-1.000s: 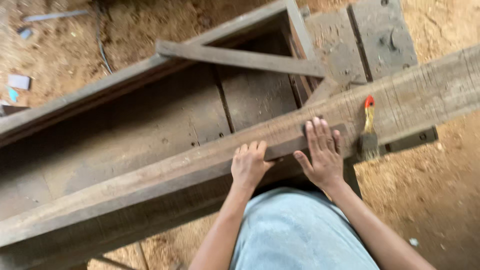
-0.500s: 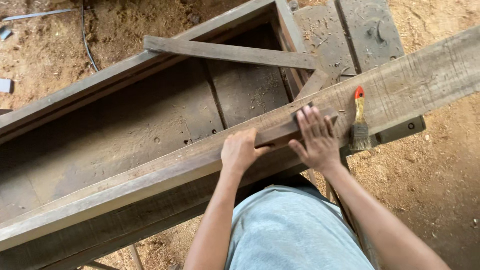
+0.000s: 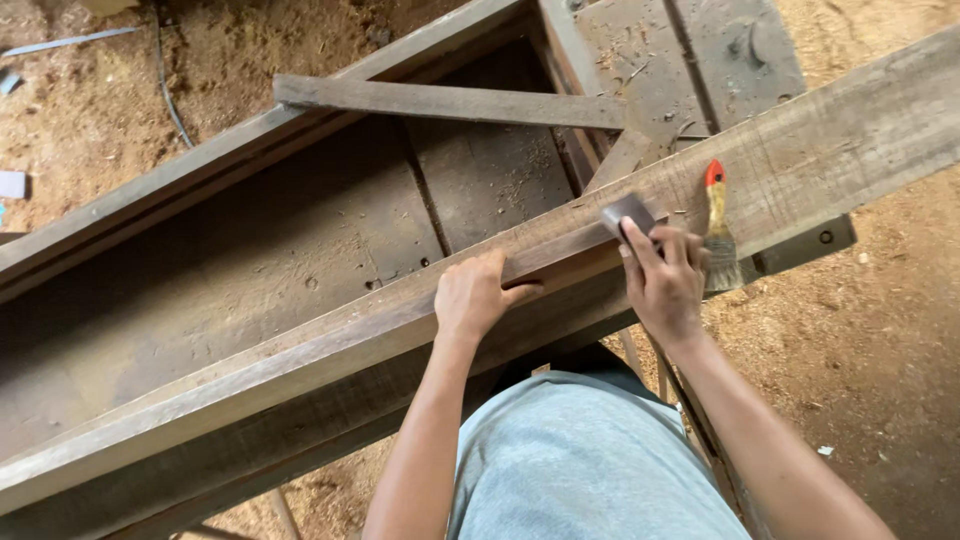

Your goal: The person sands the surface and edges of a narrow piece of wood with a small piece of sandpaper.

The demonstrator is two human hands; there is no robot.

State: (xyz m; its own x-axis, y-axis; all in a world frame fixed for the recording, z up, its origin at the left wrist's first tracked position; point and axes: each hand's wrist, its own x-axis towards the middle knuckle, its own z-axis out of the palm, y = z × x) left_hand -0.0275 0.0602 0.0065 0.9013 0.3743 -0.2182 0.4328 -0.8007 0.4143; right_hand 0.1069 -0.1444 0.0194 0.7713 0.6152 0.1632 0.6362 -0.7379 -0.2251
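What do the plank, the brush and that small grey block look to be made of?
Plank: rough unfinished wood, grain and saw marks showing. Brush: yellowish handle with red tip, probably painted wood, pale bristles. Block under the right hand: flat, dull grey, maybe stone or abrasive; unclear.
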